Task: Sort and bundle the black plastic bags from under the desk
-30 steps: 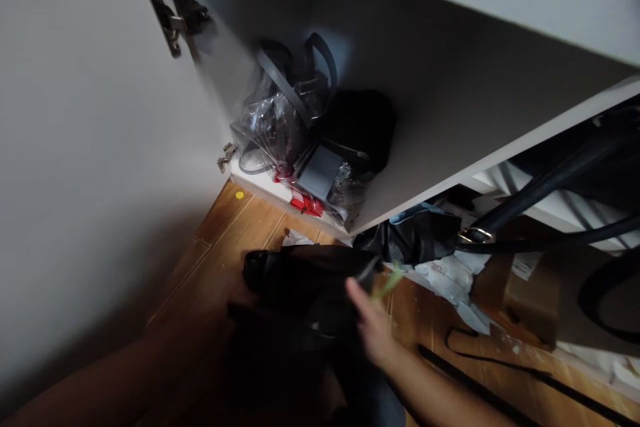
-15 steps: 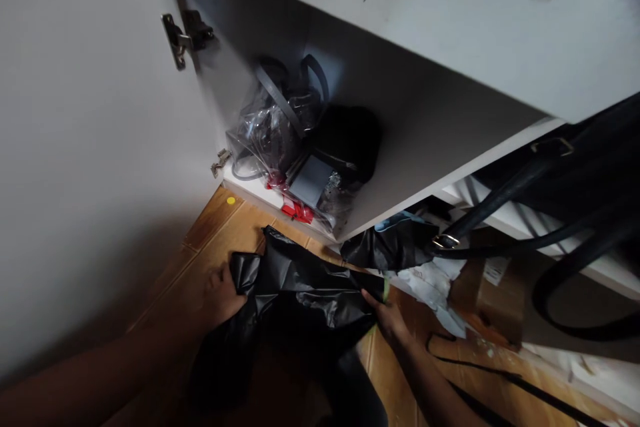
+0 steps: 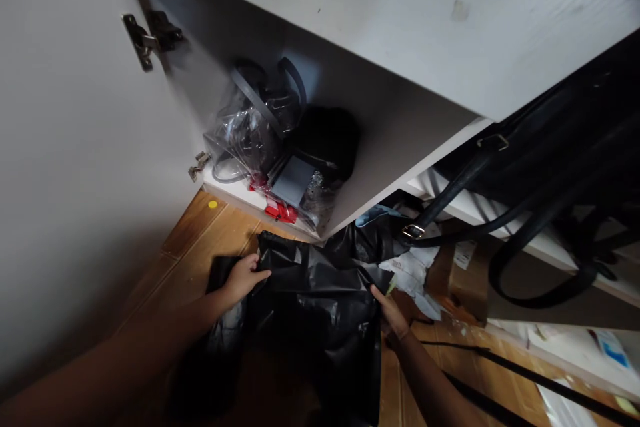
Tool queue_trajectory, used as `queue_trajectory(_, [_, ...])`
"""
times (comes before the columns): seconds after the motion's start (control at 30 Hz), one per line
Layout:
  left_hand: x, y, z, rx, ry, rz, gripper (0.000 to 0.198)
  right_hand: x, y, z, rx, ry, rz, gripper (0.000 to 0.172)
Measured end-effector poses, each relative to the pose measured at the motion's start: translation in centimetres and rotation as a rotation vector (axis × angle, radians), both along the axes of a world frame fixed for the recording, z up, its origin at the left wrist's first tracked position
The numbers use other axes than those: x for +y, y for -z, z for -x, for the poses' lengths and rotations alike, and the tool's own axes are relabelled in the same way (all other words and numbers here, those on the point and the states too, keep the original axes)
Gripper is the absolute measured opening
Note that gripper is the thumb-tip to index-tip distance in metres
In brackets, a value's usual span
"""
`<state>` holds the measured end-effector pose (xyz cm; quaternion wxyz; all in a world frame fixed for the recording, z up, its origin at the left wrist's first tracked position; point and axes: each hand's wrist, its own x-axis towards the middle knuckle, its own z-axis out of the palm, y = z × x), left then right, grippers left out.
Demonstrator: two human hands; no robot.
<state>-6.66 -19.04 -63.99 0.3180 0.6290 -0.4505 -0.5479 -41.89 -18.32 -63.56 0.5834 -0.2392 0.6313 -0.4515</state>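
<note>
A black plastic bag point(image 3: 310, 280) is spread between my two hands, low in front of the open cabinet. At its upper left edge my left hand point(image 3: 243, 280) is closed on the plastic, thumb on the near side. My right hand point(image 3: 393, 317) grips the bag's right edge with the thumb on top; its other fingers are mostly hidden. The lower part of the bag hangs in shadow.
An open cabinet point(image 3: 400, 153) holds a clear plastic bag point(image 3: 245, 133), a dark item point(image 3: 327, 140) and a red packet point(image 3: 280, 212). Its door point(image 3: 75, 147) stands at the left. Black bag straps point(image 3: 515, 280), crumpled white plastic point(image 3: 413, 273) and a cardboard box point(image 3: 467, 280) are at the right.
My left hand has moved right and taken hold of the bag's upper left edge. The bag now hangs more spread out, its right side lower. The view has shifted right.
</note>
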Motion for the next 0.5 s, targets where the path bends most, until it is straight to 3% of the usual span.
queue_trajectory(0.17, [-0.5,-2.1,-1.5,0.389,0.113,-0.056,0.054,-0.2,0.1,0.1,-0.058,0.054,-0.008,0.051])
queue_trajectory(0.23, [-1.0,-2.8,-1.9,0.447,0.124,-0.038,0.056,-0.3,0.3,-0.2,-0.064,0.090,-0.036,0.049])
queue_trajectory(0.37, [-1.7,-4.0,-2.4,0.377,0.158,-0.022,0.055,-0.7,0.7,-1.1,-0.085,0.134,-0.090,0.055])
queue_trajectory(0.5, [-1.4,-4.2,-2.8,0.236,0.146,-0.074,0.058,-0.9,1.0,-1.9,-0.133,0.043,-0.182,0.051])
